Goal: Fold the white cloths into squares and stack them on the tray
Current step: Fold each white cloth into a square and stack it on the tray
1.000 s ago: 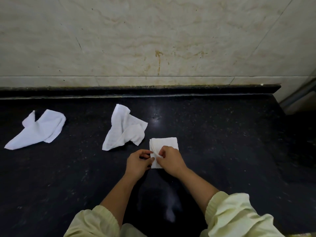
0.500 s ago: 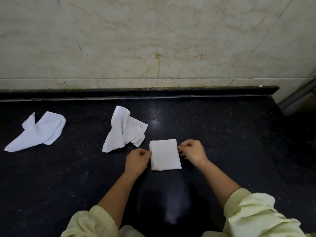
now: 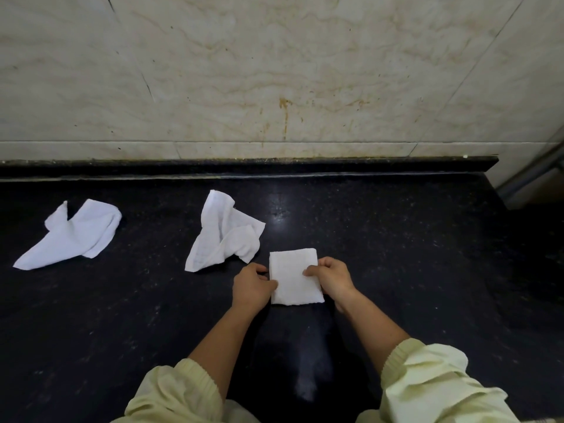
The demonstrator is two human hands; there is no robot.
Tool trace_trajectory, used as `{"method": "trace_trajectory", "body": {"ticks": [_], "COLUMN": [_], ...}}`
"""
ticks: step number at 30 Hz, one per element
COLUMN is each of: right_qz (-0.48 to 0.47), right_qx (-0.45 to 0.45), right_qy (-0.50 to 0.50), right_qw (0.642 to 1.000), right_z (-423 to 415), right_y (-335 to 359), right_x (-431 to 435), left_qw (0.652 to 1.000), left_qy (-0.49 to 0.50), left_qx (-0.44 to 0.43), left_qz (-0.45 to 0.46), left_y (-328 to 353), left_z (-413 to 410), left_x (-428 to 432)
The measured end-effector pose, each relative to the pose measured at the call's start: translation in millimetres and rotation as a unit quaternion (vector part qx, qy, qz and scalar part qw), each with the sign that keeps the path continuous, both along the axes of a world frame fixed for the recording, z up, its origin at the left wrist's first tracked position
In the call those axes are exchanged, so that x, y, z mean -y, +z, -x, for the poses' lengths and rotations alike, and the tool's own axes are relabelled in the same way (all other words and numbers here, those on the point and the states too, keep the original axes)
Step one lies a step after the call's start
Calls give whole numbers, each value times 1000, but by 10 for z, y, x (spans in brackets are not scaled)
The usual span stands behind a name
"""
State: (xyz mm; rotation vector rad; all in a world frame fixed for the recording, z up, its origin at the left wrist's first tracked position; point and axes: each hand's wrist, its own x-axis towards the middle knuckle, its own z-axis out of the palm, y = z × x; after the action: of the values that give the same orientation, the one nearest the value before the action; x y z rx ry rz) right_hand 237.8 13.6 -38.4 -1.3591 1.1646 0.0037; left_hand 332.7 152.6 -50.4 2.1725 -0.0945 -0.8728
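I count three white cloths on the black counter (image 3: 396,254). One is a folded cloth (image 3: 294,277), lying flat as a neat rectangle. The other two are unfolded: a crumpled cloth (image 3: 224,232) just to the left of the folded one, and a second loose cloth (image 3: 71,235) well apart at the far left. I see two hands, the left hand (image 3: 251,286) and the right hand (image 3: 334,277), and two pale yellow sleeves (image 3: 427,389).

— What sort of place is this?
— Likely a kitchen or washroom: a polished black stone bench (image 3: 396,270), with stained, veined marble wall tiles (image 3: 274,71) rising directly behind its raised back lip (image 3: 244,164).
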Motion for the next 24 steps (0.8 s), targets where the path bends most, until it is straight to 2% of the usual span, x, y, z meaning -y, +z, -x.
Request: {"method": "trace_trajectory", "body": {"ticks": [3, 7, 13, 17, 24], "right_qz": [-7, -35, -131, -136, -111], "right_qx": [27, 73, 143, 154, 152], "right_qy": [15, 36, 27, 10, -36], "right_qw": [999, 996, 981, 979, 981], "right_z": [-51, -104, -126, -45, 237], "right_y": [84, 278, 566, 702, 860], "right_x": [-38, -43, 13, 108, 276], "left_qw": [996, 973, 899, 873, 893], "left_qy": [49, 79, 94, 93, 40], "left_qx": [-70, -189, -379, -389, -335], "left_qz": [33, 103, 201, 278, 298], "left_y": [8, 110, 246, 320, 517], "left_z": [-24, -71, -74, -44, -35], "left_x": [-8, -21, -9, 57, 256]}}
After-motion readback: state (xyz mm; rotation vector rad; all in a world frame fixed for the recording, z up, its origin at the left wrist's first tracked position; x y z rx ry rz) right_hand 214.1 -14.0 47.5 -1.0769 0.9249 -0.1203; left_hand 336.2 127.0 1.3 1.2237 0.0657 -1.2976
